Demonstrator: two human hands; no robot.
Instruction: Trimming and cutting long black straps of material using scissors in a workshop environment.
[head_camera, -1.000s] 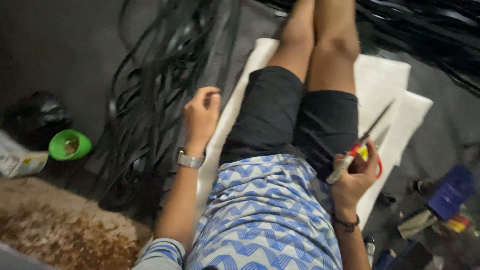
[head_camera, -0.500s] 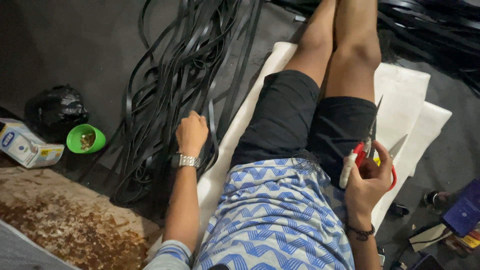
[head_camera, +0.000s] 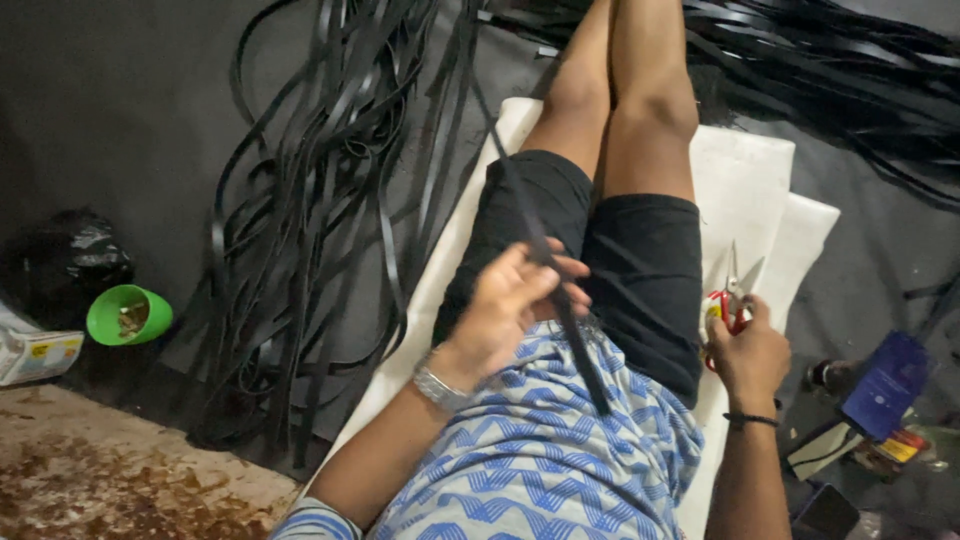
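Observation:
I sit on a white mat (head_camera: 745, 190) with my legs stretched out in black shorts. My left hand (head_camera: 512, 302) is closed on a long black rubber strip (head_camera: 530, 225) that runs from the pile on the floor across my lap to my shirt. My right hand (head_camera: 748, 350) rests beside my right thigh and grips red-handled scissors (head_camera: 730, 295), blades pointing away from me and slightly apart. A watch sits on my left wrist, a black band on the right.
A big tangle of black strips (head_camera: 320, 200) lies on the dark floor to the left, more (head_camera: 830, 70) at the top right. A green cup (head_camera: 128, 314), a black bag (head_camera: 70, 255) and a small box (head_camera: 35, 355) are at the left; a blue box (head_camera: 885, 385) at the right.
My left hand has lifted from the floor pile, taken hold of a black strip and drawn it across my lap. The right hand with the scissors has dropped slightly.

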